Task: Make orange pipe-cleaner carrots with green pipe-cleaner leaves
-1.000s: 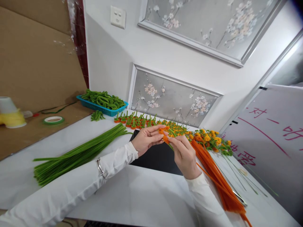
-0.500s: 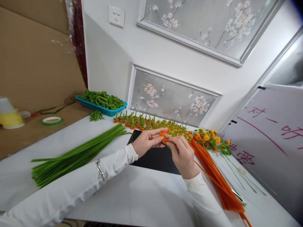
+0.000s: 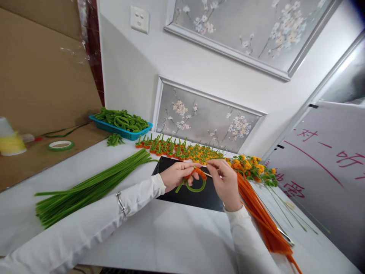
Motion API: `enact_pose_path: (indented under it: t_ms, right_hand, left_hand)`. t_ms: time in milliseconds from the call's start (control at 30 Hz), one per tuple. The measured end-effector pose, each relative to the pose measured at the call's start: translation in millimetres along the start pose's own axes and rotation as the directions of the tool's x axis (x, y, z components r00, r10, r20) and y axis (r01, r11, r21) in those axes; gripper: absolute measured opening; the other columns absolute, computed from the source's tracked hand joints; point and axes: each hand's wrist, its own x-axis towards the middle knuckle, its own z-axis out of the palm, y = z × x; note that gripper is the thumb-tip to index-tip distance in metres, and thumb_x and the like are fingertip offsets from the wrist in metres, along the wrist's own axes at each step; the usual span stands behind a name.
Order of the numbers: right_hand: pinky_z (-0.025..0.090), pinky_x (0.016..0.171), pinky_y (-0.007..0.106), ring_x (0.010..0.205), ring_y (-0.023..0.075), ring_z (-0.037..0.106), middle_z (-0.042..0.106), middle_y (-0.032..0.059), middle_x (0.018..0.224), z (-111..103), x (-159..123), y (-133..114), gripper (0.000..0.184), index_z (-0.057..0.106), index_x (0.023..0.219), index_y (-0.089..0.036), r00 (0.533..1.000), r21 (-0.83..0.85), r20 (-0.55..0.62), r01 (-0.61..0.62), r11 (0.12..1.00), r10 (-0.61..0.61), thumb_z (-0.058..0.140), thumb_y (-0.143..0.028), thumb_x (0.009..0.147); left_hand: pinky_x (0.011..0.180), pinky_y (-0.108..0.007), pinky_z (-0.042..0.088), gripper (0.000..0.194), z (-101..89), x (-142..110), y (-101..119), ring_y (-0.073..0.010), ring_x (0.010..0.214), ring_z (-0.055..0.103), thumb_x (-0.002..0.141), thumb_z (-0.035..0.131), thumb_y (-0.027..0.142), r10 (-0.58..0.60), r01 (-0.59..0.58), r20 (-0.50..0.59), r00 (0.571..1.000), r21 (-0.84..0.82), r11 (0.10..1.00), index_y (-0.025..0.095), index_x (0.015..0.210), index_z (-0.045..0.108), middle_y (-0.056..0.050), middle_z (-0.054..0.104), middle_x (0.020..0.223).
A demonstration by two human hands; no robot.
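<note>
Over the black board (image 3: 171, 198), my left hand (image 3: 175, 176) is closed on a fuzzy orange and green pipe cleaner piece (image 3: 201, 173). Its orange part curves past my fingertips, and a green pipe cleaner (image 3: 196, 190) loops below it. Just to the right, my right hand (image 3: 226, 186) has thumb and fingertips pinched together close to the orange part. What the pinch holds is too small to make out. A pale thin strip shows beside the right fingers.
Green pipe cleaners (image 3: 94, 186) lie at left, orange ones (image 3: 262, 217) at right. Behind stand rows of small orange and green pieces (image 3: 171, 146). A blue basket (image 3: 122, 132), green tape (image 3: 61, 145), finished-looking flowers (image 3: 248, 165) and tweezers-like metal (image 3: 285, 236) surround the board.
My right hand has shifted slightly right, away from my left. The orange piece has turned, and its green loop now hangs in view below my left hand.
</note>
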Motion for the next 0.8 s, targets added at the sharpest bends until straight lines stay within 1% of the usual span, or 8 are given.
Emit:
enact_pose_path:
  t_ms: [133,233,300,367,467,567,633,800]
  right_hand:
    - [0.047,0.057,0.024,0.065,0.0137,0.058,0.064,0.0023,0.077,1,-1,17,0.012,0.066,0.086,-0.021,0.963,0.11,0.242,-0.151,0.982,0.121,0.055,-0.025,0.083]
    - [0.045,0.048,0.023,0.052,0.0107,0.055,0.061,0.0008,0.072,6,-5,21,0.013,0.066,0.086,-0.021,0.915,0.151,0.362,-0.244,0.958,0.176,0.054,-0.024,0.083]
    - [0.046,0.046,0.022,0.049,0.0098,0.054,0.059,0.0006,0.072,8,-6,20,0.014,0.064,0.086,-0.02,0.893,0.186,0.419,-0.263,0.947,0.166,0.051,-0.022,0.084]
    - [0.047,0.048,0.022,0.051,0.0098,0.054,0.057,0.0009,0.073,9,-7,16,0.017,0.063,0.084,-0.02,0.89,0.186,0.442,-0.211,0.96,0.11,0.046,-0.019,0.086]
    - [0.046,0.053,0.022,0.055,0.01,0.052,0.054,0.0016,0.074,9,-6,12,0.021,0.061,0.082,-0.019,0.897,0.103,0.442,-0.064,0.993,0.012,0.042,-0.015,0.089]
    - [0.044,0.053,0.022,0.053,0.009,0.05,0.052,0.0018,0.077,13,-6,12,0.021,0.057,0.082,-0.018,0.881,0.029,0.471,0.027,0.999,-0.038,0.038,-0.014,0.091]
    - [0.043,0.054,0.022,0.053,0.0089,0.048,0.05,0.0015,0.076,16,-8,14,0.022,0.054,0.081,-0.018,0.876,-0.016,0.479,0.07,0.997,-0.054,0.036,-0.013,0.092]
    - [0.041,0.059,0.025,0.064,0.014,0.05,0.051,0.0037,0.078,24,-11,16,0.021,0.05,0.078,-0.019,0.909,-0.196,0.407,0.185,0.963,-0.092,0.035,-0.013,0.091]
  left_hand:
    - [0.047,-0.02,0.03,0.038,-2.4,0,2,-0.0039,0.044,0.042,0.076,0.065,0.034,-0.081,0.076,0.067,0.994,0.069,0.995,0.011,0.104,0.055,-0.002,0.06,0.069]
    - [0.044,-0.02,0.026,0.038,-1.6,-1,2,-0.004,0.043,0.04,0.077,0.065,0.036,-0.13,0.117,0.088,0.988,0.142,0.983,0.012,0.103,0.051,-0.002,0.06,0.067]
    - [0.043,-0.019,0.025,0.038,-1.6,-1,2,-0.004,0.043,0.04,0.076,0.065,0.038,-0.153,0.137,0.086,0.985,0.17,0.976,0.012,0.1,0.051,-0.002,0.06,0.067]
    - [0.043,-0.019,0.025,0.038,-2.2,-1,1,-0.0038,0.044,0.041,0.075,0.066,0.04,-0.173,0.156,0.083,0.981,0.176,0.972,0.012,0.096,0.052,-0.003,0.06,0.067]
    - [0.044,-0.019,0.028,0.036,-3.9,-1,0,-0.0038,0.046,0.042,0.072,0.069,0.04,-0.205,0.185,0.09,0.974,0.192,0.964,0.011,0.09,0.055,-0.003,0.06,0.069]
    - [0.046,-0.019,0.031,0.033,-6.1,-1,-1,-0.0043,0.048,0.045,0.068,0.073,0.035,-0.213,0.18,0.091,0.973,0.287,0.941,0.01,0.082,0.058,-0.002,0.061,0.069]
    - [0.046,-0.02,0.032,0.03,-7.7,0,-3,-0.0046,0.048,0.045,0.068,0.072,0.036,-0.183,0.147,0.066,0.981,0.362,0.921,0.01,0.076,0.059,-0.002,0.06,0.067]
    - [0.047,-0.021,0.035,0.033,-11.9,4,-8,-0.0062,0.047,0.044,0.07,0.067,0.041,-0.067,0.035,0.052,0.996,0.461,0.887,0.01,0.066,0.06,0.0,0.056,0.058]
